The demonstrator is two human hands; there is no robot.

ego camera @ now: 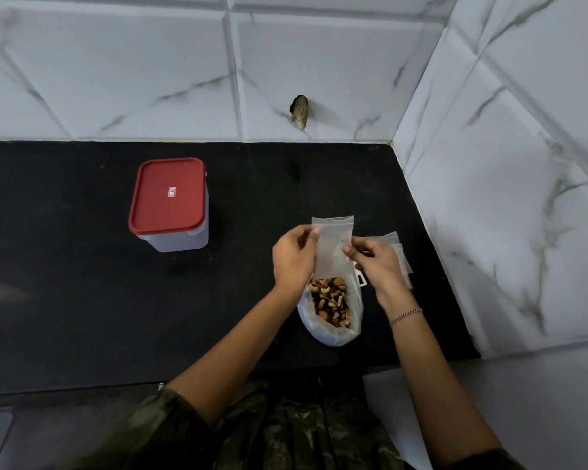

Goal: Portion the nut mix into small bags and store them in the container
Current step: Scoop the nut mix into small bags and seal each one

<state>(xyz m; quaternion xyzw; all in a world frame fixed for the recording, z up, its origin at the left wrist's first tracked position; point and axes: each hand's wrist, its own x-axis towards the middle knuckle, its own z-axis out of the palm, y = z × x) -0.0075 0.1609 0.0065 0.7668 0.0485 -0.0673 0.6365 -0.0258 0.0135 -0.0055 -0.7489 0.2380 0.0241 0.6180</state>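
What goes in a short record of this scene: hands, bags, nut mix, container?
left hand: pinches small bag's left edge
right hand: pinches its right edge
small bag: looks empty, held above the nut mix
nut mix: in an open plastic bag on the counter
container: red lid on, left of the hands
spare bags: stacked beside the right hand
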